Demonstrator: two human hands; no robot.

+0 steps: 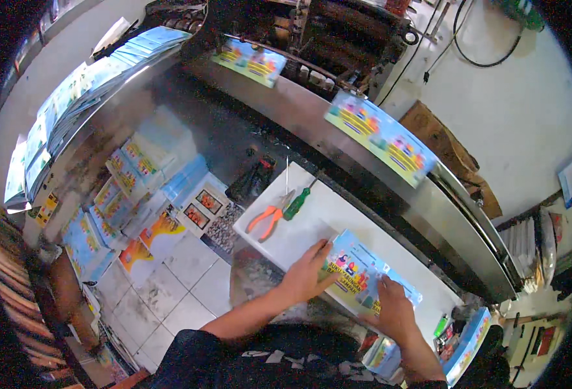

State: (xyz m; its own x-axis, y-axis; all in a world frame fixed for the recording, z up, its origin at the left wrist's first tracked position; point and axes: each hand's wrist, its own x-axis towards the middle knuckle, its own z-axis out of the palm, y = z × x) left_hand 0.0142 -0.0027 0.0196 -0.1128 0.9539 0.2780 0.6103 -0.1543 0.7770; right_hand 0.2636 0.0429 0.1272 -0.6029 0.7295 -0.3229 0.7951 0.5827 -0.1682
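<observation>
A stack of blue and yellow printed sheets (354, 259) with cartoon pictures lies on a white bench top (260, 238). At its left end my left hand (306, 275) grips the edge, thumb on the near side and fingers toward the far side. My right hand (395, 311) holds the near right part, its fingertips on the top sheet. How thick the stack is, I cannot tell. Left of the stack lie pliers with orange handles (266, 222) and a green-handled screwdriver (297, 205), both untouched.
Beyond the bench runs a long metal rail (312, 107) bearing a printed sheet (382, 137) and another at a dark machine (279, 26). Fanned sheets (78, 87) line a shelf at left. Paper stacks (127, 172) stand on the left; a blue box (469, 350) is at lower right.
</observation>
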